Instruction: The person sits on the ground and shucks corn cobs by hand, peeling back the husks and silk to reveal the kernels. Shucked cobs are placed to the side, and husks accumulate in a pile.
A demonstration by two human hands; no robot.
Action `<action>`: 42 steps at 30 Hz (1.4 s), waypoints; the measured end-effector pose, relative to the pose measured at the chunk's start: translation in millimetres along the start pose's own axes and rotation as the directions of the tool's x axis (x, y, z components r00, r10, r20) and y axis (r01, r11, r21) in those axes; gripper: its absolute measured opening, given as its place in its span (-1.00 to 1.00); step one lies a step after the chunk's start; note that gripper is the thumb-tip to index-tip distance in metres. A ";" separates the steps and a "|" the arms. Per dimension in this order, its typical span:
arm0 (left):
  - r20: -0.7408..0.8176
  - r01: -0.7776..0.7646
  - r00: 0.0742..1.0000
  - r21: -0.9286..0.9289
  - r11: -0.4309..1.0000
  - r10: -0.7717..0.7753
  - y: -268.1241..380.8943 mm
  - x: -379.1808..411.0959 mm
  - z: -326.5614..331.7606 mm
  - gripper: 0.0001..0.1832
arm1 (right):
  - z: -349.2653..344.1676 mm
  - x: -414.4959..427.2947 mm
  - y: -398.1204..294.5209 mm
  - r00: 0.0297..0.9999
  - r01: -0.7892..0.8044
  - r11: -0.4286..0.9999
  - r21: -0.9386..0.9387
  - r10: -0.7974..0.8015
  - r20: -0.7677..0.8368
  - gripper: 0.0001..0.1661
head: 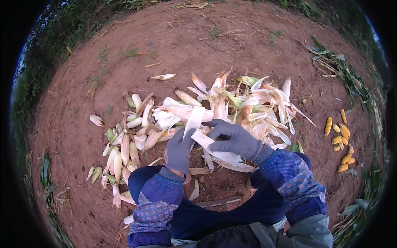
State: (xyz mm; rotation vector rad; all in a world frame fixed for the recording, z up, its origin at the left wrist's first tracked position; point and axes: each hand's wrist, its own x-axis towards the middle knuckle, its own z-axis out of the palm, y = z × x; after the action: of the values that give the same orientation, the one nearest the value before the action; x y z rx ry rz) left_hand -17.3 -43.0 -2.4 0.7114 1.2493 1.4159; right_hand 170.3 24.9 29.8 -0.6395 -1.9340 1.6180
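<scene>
Both hands wear grey knitted gloves and meet above the ground, between my knees. My left hand [180, 152] is closed around the base of a pale corn husk [195, 117], which stands up from its fingers. My right hand [233, 140] pinches a loose white husk strip [203, 140] between thumb and curled fingers; the strip slants down under the palm. Any ear inside the husk is hidden by the gloves. Just left of my left hand lies a pile of unhusked corn ears [125, 145]. Beyond my right hand spreads a heap of stripped husks [248, 107].
Several bare yellow cobs [343, 131] lie on the reddish soil [186, 55] at the right. A single husked-in ear [96, 120] lies apart at the left. Green corn stalks [347, 74] lie at the right edge. A low frame-like bar [218, 203] shows between my legs.
</scene>
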 end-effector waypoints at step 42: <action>0.604 -0.418 0.797 0.535 0.735 0.014 45.1 -8.4 -23.5 -0.73 | -21.9 -5.4 -10.2 0.957 0.217 0.335 -0.917 0.114 0.268 -0.79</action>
State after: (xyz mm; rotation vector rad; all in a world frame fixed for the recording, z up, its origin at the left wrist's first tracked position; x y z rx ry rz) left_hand -51.1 -52.9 35.3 1.6939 1.1709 0.7967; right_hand 188.7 35.6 42.3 -0.7413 -3.0500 0.3004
